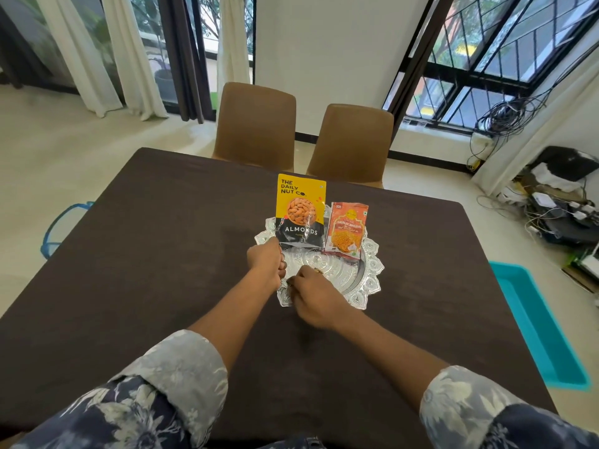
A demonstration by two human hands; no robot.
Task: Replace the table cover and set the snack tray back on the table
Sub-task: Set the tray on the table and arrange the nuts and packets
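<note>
A dark brown table cover lies spread over the whole table. On it, near the middle, sits a silver embossed snack tray. A yellow and black almonds pouch and a smaller orange snack packet stand on the tray's far side. My left hand grips the tray's left rim, close under the almonds pouch. My right hand has curled fingers on the tray's near rim; what it pinches is too small to make out.
Two brown chairs stand at the table's far edge. A turquoise tub lies on the floor to the right, with tangled cables and boxes beyond it. A blue-rimmed basket sits on the floor at left.
</note>
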